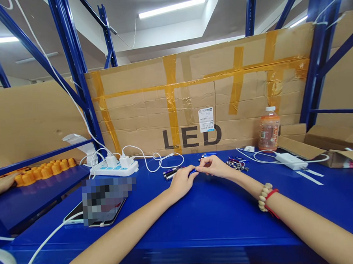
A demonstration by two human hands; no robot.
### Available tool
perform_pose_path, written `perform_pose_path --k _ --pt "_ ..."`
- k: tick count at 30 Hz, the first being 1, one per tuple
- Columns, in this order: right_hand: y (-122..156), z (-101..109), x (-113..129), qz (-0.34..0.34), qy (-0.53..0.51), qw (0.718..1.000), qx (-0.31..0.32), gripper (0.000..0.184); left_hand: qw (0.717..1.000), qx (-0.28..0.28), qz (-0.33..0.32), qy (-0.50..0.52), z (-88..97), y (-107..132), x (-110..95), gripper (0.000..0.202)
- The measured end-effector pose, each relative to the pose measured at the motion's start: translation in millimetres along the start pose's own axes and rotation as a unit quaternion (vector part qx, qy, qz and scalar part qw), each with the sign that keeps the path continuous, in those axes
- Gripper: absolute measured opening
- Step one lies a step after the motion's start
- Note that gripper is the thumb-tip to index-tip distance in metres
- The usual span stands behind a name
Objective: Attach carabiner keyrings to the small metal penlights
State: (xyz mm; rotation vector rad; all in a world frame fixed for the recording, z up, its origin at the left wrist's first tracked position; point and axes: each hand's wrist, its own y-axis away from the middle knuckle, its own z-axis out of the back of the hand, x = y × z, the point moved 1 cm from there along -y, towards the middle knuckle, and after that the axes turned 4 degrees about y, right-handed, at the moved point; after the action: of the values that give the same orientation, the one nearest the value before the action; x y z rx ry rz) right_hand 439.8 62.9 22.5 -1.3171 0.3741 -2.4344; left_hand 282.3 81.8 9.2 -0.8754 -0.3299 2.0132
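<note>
One slim blue piece [192, 171] sat over the table [205, 225], gripped by the left hand [180, 182] and the right hand's [213, 166] fingertips, seemingly unfinished; slim dark pieces [169, 173] lay left, perhaps done, with metallic parts [239, 165] right, apparently left over.
</note>
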Motion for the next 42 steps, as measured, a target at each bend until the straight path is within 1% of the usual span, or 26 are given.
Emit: perform_pose_path --k 4,10,14,21,27,34,42 --pt "0 -1 0 -0.014 0.006 1.0 0.001 0.037 1.0 -0.008 0.005 0.004 0.0 0 0 0.02" --pt "0 -2 3 -0.005 0.032 0.999 -0.029 0.038 0.999 0.003 0.032 0.025 0.0 0 1 0.022" --pt "1 -4 3 -0.017 0.036 0.999 -0.035 0.038 0.998 -0.003 0.036 0.057 0.5 -1 1 0.025" --pt "-1 -8 -1 0.001 0.069 0.995 -0.07 0.038 0.996 -0.018 0.053 0.073 0.0 -1 3 0.016" --pt "-2 -10 -1 0.01 0.094 0.989 -0.112 0.037 0.993 -0.025 0.067 0.092 -0.8 -2 3 0.02" --pt "-5 -10 -1 0.027 0.031 0.992 -0.123 0.034 0.99 -0.04 0.072 0.112 -0.8 -2 4 0.026" --pt "-4 -9 0 0.009 -0.067 0.994 -0.088 0.035 0.989 -0.038 0.077 0.122 0.3 -2 2 0.029"
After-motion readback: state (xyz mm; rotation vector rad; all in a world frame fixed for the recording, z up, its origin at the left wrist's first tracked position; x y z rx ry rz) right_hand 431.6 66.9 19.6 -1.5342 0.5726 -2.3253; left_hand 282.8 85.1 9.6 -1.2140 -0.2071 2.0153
